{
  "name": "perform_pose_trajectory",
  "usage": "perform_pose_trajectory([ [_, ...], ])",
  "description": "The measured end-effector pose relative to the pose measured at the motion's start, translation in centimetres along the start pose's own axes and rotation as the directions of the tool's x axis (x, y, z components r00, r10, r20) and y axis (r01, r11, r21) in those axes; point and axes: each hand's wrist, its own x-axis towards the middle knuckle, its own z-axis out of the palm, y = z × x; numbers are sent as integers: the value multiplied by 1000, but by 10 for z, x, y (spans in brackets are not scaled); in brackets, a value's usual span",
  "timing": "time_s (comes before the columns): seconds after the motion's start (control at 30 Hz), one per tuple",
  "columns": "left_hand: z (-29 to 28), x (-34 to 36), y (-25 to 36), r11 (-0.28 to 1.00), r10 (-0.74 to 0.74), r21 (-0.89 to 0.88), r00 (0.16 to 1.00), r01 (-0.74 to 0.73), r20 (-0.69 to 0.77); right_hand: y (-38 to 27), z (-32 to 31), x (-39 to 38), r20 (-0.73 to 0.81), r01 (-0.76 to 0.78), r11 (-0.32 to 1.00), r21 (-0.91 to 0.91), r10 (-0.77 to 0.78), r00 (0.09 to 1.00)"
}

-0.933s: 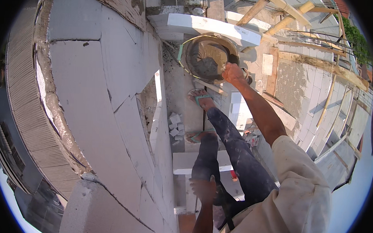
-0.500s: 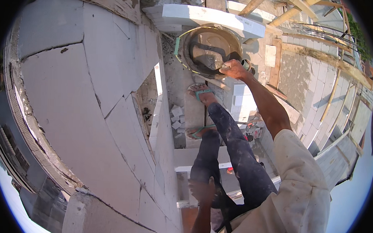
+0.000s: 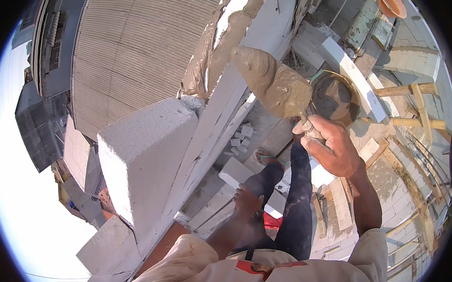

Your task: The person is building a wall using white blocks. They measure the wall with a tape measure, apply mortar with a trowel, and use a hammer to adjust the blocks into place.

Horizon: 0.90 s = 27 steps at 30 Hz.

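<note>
My right hand [image 3: 331, 145] grips the handle of a trowel [image 3: 308, 114], its fingers wrapped round it. A thick load of wet grey mortar [image 3: 276, 82] covers the blade, which points up and left toward the wall. Beside it, the top of the white block wall [image 3: 263, 34] carries a bed of wet mortar [image 3: 204, 67]. A white block [image 3: 155, 133] stands on the wall nearer me, left of my body. My left hand [image 3: 247, 200] rests on my thigh, thumb apart and holding nothing. Behind my right hand stands a round mortar bucket [image 3: 334, 98].
A long white block [image 3: 352, 78] lies past the bucket. Broken block pieces [image 3: 242, 137] lie on the floor left of my feet. Timber poles [image 3: 407, 90] and planks stand at the right. Beyond the wall, a corrugated roof [image 3: 134, 51] drops away outside.
The trowel has come up out of the bucket with mortar on it, toward the wall at the left. My view has turned left to the wall top. My left hand stays on my thigh.
</note>
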Motion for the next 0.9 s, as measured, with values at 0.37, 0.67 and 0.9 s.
perform_pose_trajectory([
  [0.37,10,-5,3,1000,-15,-10,1000,15,-7,-84,80,38,173,260,864,-431,-204,964],
  [0.67,12,7,-3,1000,-9,7,999,9,-42,-105,139,-6,-5,428,733,-530,-507,862],
  [0.9,13,1,2,997,46,66,998,-43,-46,-50,140,-57,-162,457,838,-299,-516,841],
])
